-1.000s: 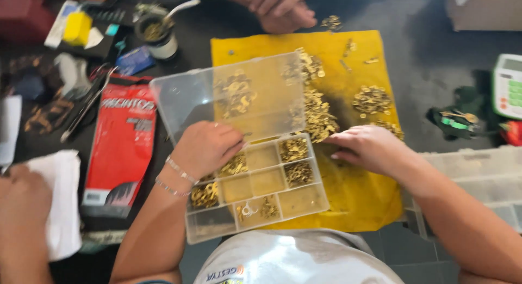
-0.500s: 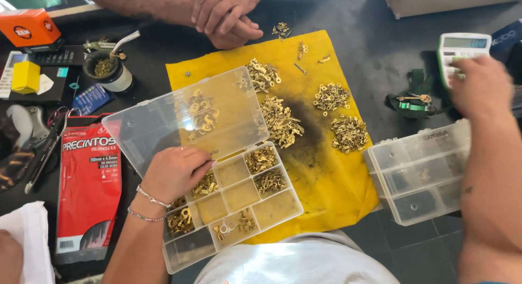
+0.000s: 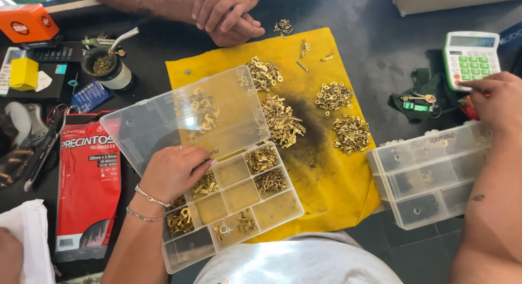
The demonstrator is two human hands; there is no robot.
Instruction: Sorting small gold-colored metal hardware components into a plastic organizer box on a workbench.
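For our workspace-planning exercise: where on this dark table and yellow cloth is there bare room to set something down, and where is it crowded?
Bare dark table lies between the yellow cloth and the white calculator with green keys. The cloth's lower right, between the open clear plastic compartment box and the second clear organiser box, is bare too. Crowded: the cloth's middle, with brass terminal piles, and the table's left side.

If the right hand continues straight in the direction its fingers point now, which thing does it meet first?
The right hand points left and slightly up, its fingertips already at the lower edge of the green-keyed calculator. So the calculator comes first, though whether they touch is unclear.
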